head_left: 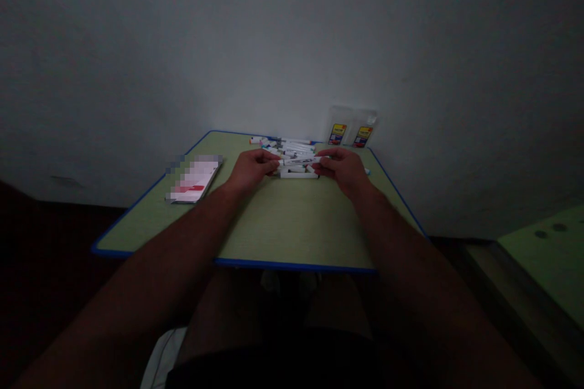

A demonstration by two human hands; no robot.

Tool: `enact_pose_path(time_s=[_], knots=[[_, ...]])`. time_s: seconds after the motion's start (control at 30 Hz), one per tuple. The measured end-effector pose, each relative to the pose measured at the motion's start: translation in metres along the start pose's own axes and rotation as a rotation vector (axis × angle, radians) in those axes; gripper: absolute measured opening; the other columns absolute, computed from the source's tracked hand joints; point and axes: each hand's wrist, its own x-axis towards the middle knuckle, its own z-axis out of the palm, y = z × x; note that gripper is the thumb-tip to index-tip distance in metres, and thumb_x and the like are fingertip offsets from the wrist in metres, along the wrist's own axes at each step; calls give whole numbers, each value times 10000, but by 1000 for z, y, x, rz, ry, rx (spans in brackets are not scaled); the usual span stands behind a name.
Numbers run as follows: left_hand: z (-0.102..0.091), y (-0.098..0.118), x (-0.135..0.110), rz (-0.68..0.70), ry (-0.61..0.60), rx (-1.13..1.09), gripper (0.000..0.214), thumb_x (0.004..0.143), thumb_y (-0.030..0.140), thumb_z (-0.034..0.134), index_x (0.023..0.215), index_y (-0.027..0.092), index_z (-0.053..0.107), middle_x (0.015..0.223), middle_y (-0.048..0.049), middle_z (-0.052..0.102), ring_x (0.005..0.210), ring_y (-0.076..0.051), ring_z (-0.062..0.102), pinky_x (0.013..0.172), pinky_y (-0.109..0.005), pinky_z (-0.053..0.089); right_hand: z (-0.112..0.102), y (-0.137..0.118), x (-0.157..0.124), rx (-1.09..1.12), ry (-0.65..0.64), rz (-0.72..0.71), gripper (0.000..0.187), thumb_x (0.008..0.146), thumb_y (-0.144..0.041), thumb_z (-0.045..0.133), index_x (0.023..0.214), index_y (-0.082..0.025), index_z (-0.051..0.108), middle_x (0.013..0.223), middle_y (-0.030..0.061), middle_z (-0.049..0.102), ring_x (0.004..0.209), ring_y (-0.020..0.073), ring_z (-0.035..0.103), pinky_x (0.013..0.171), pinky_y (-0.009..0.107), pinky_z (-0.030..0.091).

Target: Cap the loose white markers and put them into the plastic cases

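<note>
Fingers of the person's left hand [253, 169] and right hand [345, 169] are pinched around opposite ends of a white marker [292, 162], which lies nearly level between the two sets of fingertips. Dim light makes it hard to tell whether this is one marker or two lying end to end. Just below the held marker, in the gap between the hands, a shallow white tray [298, 175] rests with more markers in it. Lower fingers of each hand come close to the tray's ends; whether they touch it cannot be told.

Beyond the fingertips lies a loose pile of markers [298, 147], mostly white-bodied, some with coloured ends, spread toward the far edge. Behind the right fingers, two clear cases [338, 127] with yellow, red and dark labels stand side by side near the wall [274, 42]. Well to the left of the left fingers, a flat device [198, 185] with a partly pixelated, pinkish screen lies at a slant. Under all of these is a pale green table [292, 219] with blue edging. Nearer the person than the fingers, below the table's edge, the person's legs show dimly.
</note>
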Motion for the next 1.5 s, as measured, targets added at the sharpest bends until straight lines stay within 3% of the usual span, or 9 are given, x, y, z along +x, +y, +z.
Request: enact_pose_path(time_s=[0.6, 1.03, 1.37, 1.5], knots=[[8, -3, -1, -20, 103, -106, 117, 608, 73, 762, 605, 151, 675, 663, -50, 673, 527, -112, 555, 504, -269, 482, 2, 1, -3, -1, -14, -13, 151, 747, -27, 767, 742, -145, 674, 709, 31, 712, 644, 156, 736, 654, 284, 658], [11, 4, -6, -82, 94, -152, 140, 590, 31, 736, 583, 139, 648, 678, -40, 687, 493, -77, 521, 474, -231, 445, 4, 1, -4, -44, -13, -19, 135, 773, -30, 737, 768, -143, 664, 681, 26, 699, 660, 160, 739, 671, 286, 654], [10, -1, -4, 23, 98, -150, 119, 619, 155, 801, 701, 142, 716, 675, -32, 676, 537, -111, 547, 576, -291, 499, 4, -2, -6, -48, -39, -69, 139, 782, -107, 784, 798, -158, 656, 753, 39, 713, 712, 175, 753, 714, 305, 660], [12, 2, -4, -8, 66, -325, 225, 605, 171, 820, 804, 133, 722, 764, -35, 704, 629, -125, 626, 673, -309, 559, 1, 0, -1, -37, 0, -45, 150, 802, -107, 757, 845, -172, 629, 759, 25, 709, 716, 168, 751, 688, 289, 650]])
